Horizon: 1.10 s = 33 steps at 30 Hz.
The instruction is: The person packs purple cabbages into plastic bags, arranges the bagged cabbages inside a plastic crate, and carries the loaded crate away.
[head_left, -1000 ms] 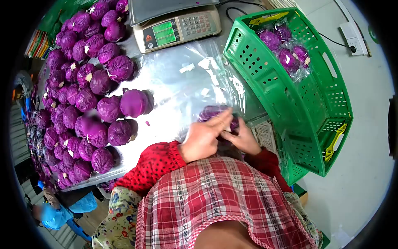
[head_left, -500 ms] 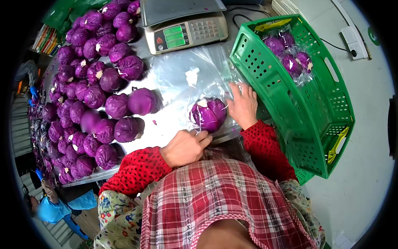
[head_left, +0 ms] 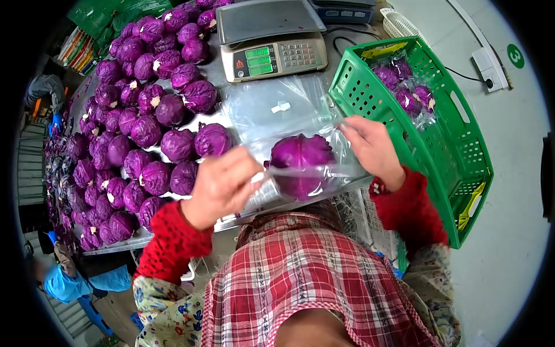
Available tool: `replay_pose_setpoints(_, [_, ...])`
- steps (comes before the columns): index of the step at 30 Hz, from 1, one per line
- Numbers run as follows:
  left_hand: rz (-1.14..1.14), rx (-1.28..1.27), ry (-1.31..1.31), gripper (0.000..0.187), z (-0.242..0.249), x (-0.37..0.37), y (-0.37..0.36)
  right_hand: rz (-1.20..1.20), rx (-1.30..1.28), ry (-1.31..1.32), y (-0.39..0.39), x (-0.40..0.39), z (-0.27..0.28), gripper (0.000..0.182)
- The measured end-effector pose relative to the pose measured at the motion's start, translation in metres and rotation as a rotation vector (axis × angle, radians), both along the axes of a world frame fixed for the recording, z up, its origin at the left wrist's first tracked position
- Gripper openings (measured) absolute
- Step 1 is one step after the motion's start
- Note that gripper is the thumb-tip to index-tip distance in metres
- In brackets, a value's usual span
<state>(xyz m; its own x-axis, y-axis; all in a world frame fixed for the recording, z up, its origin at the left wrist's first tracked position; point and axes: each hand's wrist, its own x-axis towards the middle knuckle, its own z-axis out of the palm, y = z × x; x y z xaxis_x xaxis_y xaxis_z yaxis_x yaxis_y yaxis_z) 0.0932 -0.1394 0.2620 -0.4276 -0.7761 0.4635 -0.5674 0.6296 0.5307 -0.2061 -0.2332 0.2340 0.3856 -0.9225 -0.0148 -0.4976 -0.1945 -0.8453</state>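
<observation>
A purple cabbage lies in a clear plastic bag near the front edge of the metal table. My left hand pinches the bag's edge to the left of the cabbage, its fingers slightly blurred. On the right, my right hand is closed on the bag's other side. The film is stretched between both hands across the cabbage. Behind it, flat clear bags lie in front of the scale.
Many loose purple cabbages cover the table's left. A scale stands at the back. On the right is a green crate with bagged cabbages inside. A person in blue is at the lower left.
Both hands have risen from beside the cabbage and moved apart, and the bag's film is now pulled up between them. The view has shifted slightly, and the cabbage appears turned.
</observation>
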Motion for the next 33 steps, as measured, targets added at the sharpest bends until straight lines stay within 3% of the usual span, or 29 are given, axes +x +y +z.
replay_pose_setpoints(2, [-0.052, 0.089, 0.096, 0.006, 0.026, 0.001, -0.012, 0.252, -0.251, 0.15, -0.005, 0.008, 0.016, 0.013])
replay_pose_setpoints(3, [-0.112, -0.037, 0.039, 0.004, 0.047, 0.0, -0.01, 0.261, -0.256, 0.151, 0.001, 0.013, 0.058, 0.013])
replay_pose_setpoints(4, [-0.214, -0.162, 0.167, 0.004, 0.064, -0.005, -0.007, 0.278, -0.249, 0.157, 0.014, 0.017, 0.104, 0.014])
replay_pose_setpoints(5, [-0.202, -0.224, 0.165, 0.004, 0.07, -0.001, -0.007, 0.252, -0.3, 0.115, 0.028, 0.018, 0.121, 0.014])
replay_pose_setpoints(6, [-0.196, -0.292, 0.16, 0.005, 0.074, 0.006, -0.008, 0.239, -0.299, 0.113, 0.025, 0.018, 0.111, 0.014])
replay_pose_setpoints(7, [0.069, -0.105, 0.026, 0.008, 0.069, 0.012, -0.006, 0.224, -0.292, 0.168, 0.012, 0.016, 0.093, 0.014])
replay_pose_setpoints(8, [0.087, 0.046, 0.097, 0.01, 0.063, 0.015, -0.012, 0.215, -0.293, 0.225, 0.006, 0.018, 0.089, 0.013])
replay_pose_setpoints(10, [-0.16, -0.266, -0.045, 0.011, 0.072, 0.016, -0.011, 0.163, -0.28, 0.256, 0.006, 0.019, 0.105, 0.013])
replay_pose_setpoints(12, [-0.202, -0.341, 0.055, 0.015, 0.074, 0.016, -0.012, 0.16, -0.254, 0.084, 0.023, 0.023, 0.116, 0.017])
replay_pose_setpoints(13, [-0.061, -0.244, 0.041, 0.015, 0.067, 0.019, -0.016, 0.007, -0.226, 0.144, 0.021, 0.025, 0.116, 0.018])
replay_pose_setpoints(14, [0.081, -0.145, 0.026, 0.015, 0.057, 0.022, -0.014, 0.019, -0.374, 0.232, 0.01, 0.021, 0.097, 0.017])
replay_pose_setpoints(15, [0.025, -0.135, 0.039, 0.016, 0.046, 0.023, -0.009, 0.063, -0.332, 0.254, 0.012, 0.01, 0.074, 0.017])
replay_pose_setpoints(16, [-0.105, -0.376, -0.16, 0.016, 0.033, 0.02, -0.004, 0.102, -0.3, 0.275, 0.012, -0.002, 0.056, 0.017])
replay_pose_setpoints(18, [-0.186, -0.219, -0.059, 0.019, 0.014, 0.007, 0.024, 0.122, -0.357, 0.33, 0.041, -0.015, 0.034, 0.017])
replay_pose_setpoints(20, [-0.202, -0.155, -0.049, 0.024, -0.012, 0.0, 0.054, 0.077, -0.25, 0.349, 0.072, -0.025, 0.024, 0.016])
replay_pose_setpoints(22, [-0.254, -0.101, -0.041, 0.028, -0.024, -0.016, 0.081, 0.287, -0.283, 0.896, 0.092, -0.037, 0.027, 0.016])
replay_pose_setpoints(23, [-0.249, -0.098, -0.067, 0.028, -0.027, -0.023, 0.094, 0.311, -0.444, 0.824, 0.098, -0.041, 0.034, 0.02])
replay_pose_setpoints(24, [-0.245, -0.097, -0.098, 0.029, -0.029, -0.029, 0.104, 0.337, -0.413, 0.815, 0.104, -0.034, 0.048, 0.02])
replay_pose_setpoints(26, [-0.201, -0.161, -0.067, 0.03, -0.036, -0.039, 0.119, 0.371, -0.468, 0.191, 0.121, 0.002, 0.063, 0.024])
replay_pose_setpoints(28, [-0.184, -0.199, -0.129, 0.031, -0.038, -0.04, 0.125, 0.612, -0.308, -0.024, 0.136, 0.025, 0.049, 0.026])
replay_pose_setpoints(31, [-0.121, -0.21, -0.156, 0.032, -0.031, -0.044, 0.127, 0.721, -0.008, -0.104, 0.155, 0.039, 0.027, 0.023])
replay_pose_setpoints(33, [-0.129, -0.187, -0.16, 0.033, -0.028, -0.046, 0.129, 0.714, -0.003, -0.153, 0.166, 0.043, 0.012, 0.021])
